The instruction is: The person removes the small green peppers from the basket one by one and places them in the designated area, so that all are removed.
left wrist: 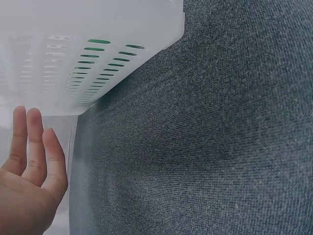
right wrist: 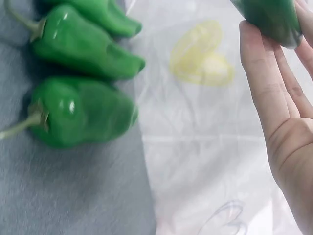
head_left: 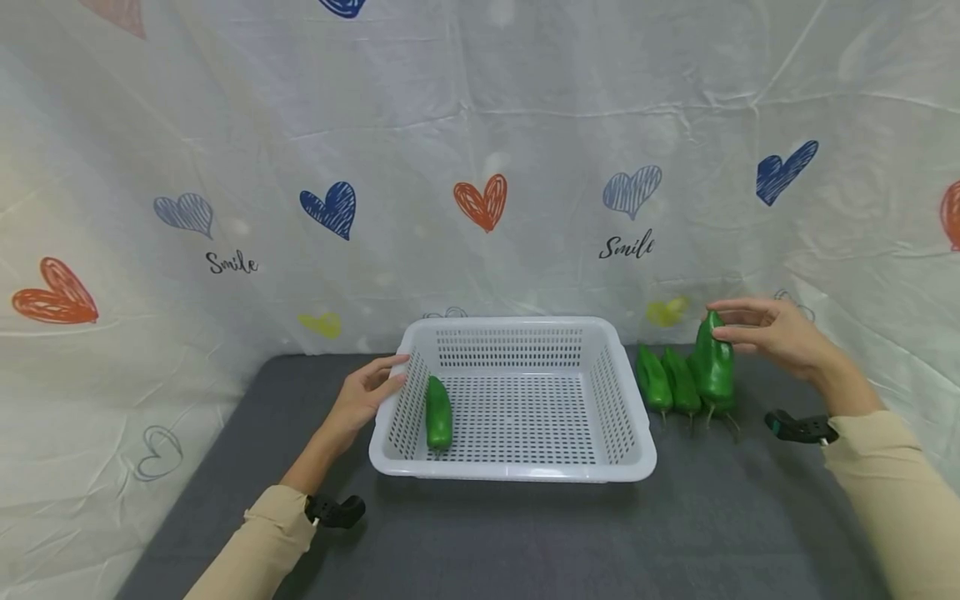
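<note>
My right hand (head_left: pixel 765 333) pinches one long green pepper (right wrist: pixel 276 19) near its tip, holding it stem down between thumb and fingers. Below it, three more glossy green peppers (right wrist: pixel 83 112) lie side by side with stems toward me; in the head view the held one overlaps the rightmost. At the left rim of a white perforated plastic basket (head_left: pixel 517 472), my left hand (head_left: pixel 360 400) touches with thumb and fingertips. Three of its fingers (left wrist: pixel 35 147) extend straight along the basket's outer wall in the left wrist view. Inside the basket, one green pepper (head_left: pixel 438 417) lies at the left.
The basket stands on a dark grey cloth-covered table (head_left: pixel 510 542). A pale curtain (head_left: pixel 405 275) printed with hearts and "Smile" hangs right behind the table's far edge. Each wrist wears a black band with a small device (head_left: pixel 798 427).
</note>
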`<state>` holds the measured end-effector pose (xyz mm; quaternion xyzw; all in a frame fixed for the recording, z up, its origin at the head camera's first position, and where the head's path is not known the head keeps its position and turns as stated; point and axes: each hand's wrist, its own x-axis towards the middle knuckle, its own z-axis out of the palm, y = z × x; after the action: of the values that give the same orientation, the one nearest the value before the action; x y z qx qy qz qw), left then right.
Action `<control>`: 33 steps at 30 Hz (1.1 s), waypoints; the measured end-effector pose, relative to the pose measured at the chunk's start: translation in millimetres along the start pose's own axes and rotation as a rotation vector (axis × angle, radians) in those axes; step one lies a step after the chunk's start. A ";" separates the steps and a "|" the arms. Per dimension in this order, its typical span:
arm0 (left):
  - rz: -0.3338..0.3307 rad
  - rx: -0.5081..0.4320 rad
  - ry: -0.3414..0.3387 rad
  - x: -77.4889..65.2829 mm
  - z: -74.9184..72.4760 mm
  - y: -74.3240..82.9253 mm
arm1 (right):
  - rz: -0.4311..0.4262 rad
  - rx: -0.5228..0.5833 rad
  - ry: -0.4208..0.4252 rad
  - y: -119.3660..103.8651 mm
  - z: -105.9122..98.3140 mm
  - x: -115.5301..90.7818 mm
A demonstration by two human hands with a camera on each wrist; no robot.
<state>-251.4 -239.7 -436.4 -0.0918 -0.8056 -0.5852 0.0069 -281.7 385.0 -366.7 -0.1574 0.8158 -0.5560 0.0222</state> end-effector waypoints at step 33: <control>-0.009 -0.041 -0.006 0.7 -1.0 -1.3 | 0.150 0.035 -0.043 77.8 -57.9 -9.2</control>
<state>-252.4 -241.0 -437.2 -0.0900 -0.7938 -0.6015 -0.0003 -303.3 465.5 -417.1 -0.1071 0.8149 -0.5634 0.0841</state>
